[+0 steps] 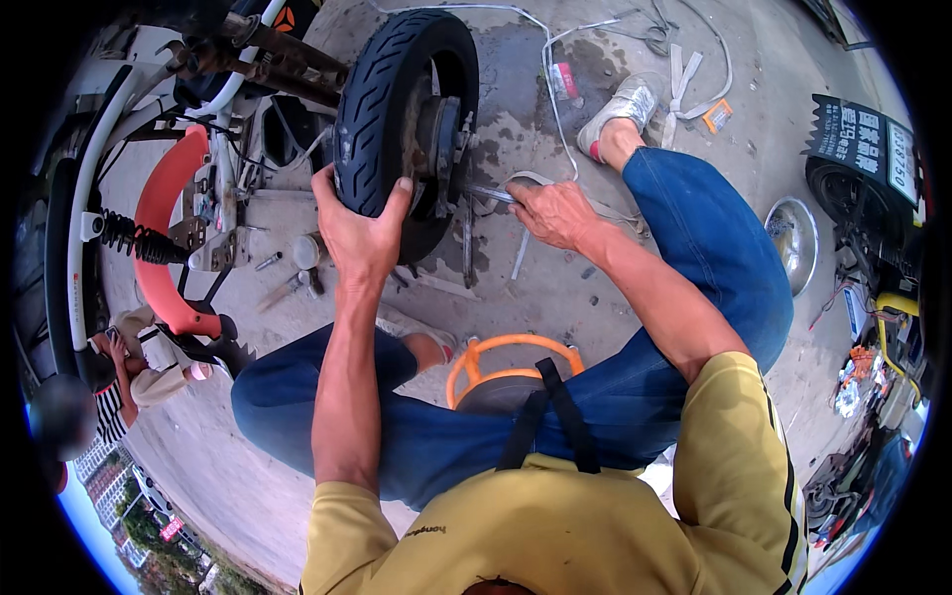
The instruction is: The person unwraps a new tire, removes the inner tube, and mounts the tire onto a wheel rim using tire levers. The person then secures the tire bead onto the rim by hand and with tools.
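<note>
The tyre (369, 129), already around its hub (433, 137), was clasped by the left hand (359, 226) and a tool (492, 192) was gripped beside it by the right hand (555, 211), tool work seemingly left unfinished.

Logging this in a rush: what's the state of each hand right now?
Left hand: holding the black tyre, thumb and fingers on opposite sides.
Right hand: closed on one end of a slim metal tool.
</note>
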The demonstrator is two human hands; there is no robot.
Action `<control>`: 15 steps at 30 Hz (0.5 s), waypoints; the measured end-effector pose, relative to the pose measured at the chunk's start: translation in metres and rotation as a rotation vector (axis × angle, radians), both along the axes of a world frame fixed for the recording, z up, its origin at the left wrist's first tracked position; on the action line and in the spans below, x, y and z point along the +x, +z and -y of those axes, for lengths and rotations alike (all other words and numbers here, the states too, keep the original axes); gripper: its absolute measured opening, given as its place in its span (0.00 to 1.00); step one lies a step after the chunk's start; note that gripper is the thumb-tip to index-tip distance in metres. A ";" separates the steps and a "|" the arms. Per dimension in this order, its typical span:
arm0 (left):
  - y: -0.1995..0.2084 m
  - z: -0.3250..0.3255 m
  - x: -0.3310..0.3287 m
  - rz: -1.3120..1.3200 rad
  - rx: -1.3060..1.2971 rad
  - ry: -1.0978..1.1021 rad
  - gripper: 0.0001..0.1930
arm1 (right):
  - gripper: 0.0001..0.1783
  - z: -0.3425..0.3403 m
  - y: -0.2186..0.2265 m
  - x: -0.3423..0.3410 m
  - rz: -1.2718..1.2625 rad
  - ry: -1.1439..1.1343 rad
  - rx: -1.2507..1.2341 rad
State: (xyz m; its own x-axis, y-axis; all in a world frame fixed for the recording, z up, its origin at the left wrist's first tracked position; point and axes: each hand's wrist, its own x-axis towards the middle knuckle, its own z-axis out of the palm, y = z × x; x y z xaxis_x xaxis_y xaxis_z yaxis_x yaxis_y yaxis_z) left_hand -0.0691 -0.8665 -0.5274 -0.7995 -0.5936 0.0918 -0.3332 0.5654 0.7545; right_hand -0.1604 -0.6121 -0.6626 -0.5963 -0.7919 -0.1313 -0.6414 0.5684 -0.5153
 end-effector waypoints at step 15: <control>0.018 -0.008 -0.022 0.111 -0.048 0.040 0.45 | 0.18 -0.003 -0.139 0.035 0.124 -0.202 -0.168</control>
State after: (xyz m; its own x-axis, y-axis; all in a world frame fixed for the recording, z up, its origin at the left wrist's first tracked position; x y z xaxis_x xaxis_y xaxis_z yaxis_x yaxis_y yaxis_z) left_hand -0.0907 -0.8587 -0.5092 -0.7821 -0.6223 0.0333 -0.4362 0.5847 0.6840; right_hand -0.1259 -0.6095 -0.8016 -0.7319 -0.6754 -0.0900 -0.4498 0.5781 -0.6808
